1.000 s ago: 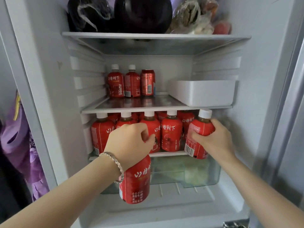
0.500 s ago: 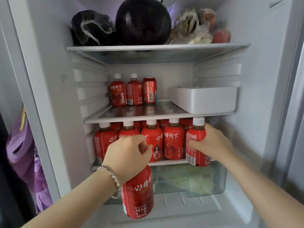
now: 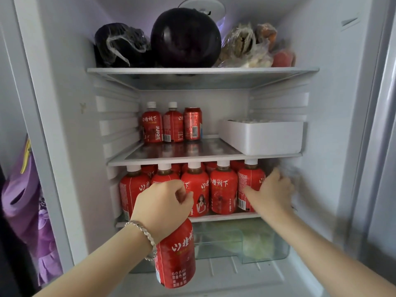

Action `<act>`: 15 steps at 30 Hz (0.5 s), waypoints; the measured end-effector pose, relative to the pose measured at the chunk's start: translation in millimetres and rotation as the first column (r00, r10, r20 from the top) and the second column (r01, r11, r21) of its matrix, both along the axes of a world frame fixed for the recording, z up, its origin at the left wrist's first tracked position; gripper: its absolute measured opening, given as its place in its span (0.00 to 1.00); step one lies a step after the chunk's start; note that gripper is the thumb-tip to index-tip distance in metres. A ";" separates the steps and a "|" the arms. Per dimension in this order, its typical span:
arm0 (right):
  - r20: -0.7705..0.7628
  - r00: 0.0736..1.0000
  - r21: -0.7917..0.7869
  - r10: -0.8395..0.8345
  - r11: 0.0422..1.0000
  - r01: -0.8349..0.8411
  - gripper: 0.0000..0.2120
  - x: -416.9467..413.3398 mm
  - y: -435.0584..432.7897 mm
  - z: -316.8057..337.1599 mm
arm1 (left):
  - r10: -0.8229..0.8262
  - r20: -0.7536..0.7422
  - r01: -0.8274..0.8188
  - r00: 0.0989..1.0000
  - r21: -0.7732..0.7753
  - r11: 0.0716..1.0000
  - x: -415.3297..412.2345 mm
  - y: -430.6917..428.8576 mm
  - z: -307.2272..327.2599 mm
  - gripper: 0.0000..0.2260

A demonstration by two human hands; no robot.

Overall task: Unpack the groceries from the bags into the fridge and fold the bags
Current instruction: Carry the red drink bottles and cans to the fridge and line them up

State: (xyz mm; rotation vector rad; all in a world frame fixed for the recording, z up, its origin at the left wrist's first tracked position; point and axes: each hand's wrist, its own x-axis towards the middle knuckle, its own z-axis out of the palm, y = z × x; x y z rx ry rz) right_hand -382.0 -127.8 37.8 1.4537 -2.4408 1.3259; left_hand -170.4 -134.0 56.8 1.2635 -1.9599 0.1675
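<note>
While the left hand [image 3: 162,202] grips a red juice bottle [image 3: 175,258] by its top, so that the bottle hangs below the fist in front of the lower shelf [image 3: 225,216], the right hand [image 3: 272,194] is at the rightmost bottle [image 3: 249,185] of that shelf's front row. Its thumb lies across the label. The fingers beside the bottle are blurred, so I cannot tell whether they are wrapped round it or merely touching it.

I judge the step in hand to be stocking the fridge [image 3: 64,103] with drinks, with one bottle just seated at the right end and one waiting. The front row [image 3: 222,189] runs nearly wall to wall, caps close under the middle shelf [image 3: 192,157], and more red bottles show behind it.

So the next move calls for a place for the held bottle, and the lower shelf looks close to full. The middle shelf has bare glass in front of two bottles [image 3: 151,125] and a can [image 3: 192,123] standing at the back, left of a white tray [image 3: 263,138]. That looks the easier spot. The left hand would need to lift the bottle, keep it upright and clear the shelf edge.

Vegetables sit on the top shelf and greens in the clear drawer [image 3: 267,243]. A purple fabric thing [image 3: 21,200] hangs at the left outside the fridge. It may be a bag, and folding is not yet begun.
</note>
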 end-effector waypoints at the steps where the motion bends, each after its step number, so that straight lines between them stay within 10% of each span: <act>1: -0.047 0.995 -0.146 0.085 0.985 -0.091 0.35 14.1 10.7 0.5 | -0.006 -0.030 0.006 1.000 0.009 1.000 -0.2 -0.3 4.2 0.16; 7: 0.095 0.540 0.045 0.836 0.538 -0.842 0.32 76.2 41.7 38.1 | -0.076 -0.246 0.087 0.966 0.033 0.996 -0.9 -2.3 40.4 0.14; 15: 0.022 0.540 -0.072 0.841 0.541 -0.838 0.28 103.0 11.8 63.0 | -0.212 -0.233 0.197 0.949 -0.086 0.977 16.1 -7.3 89.2 0.15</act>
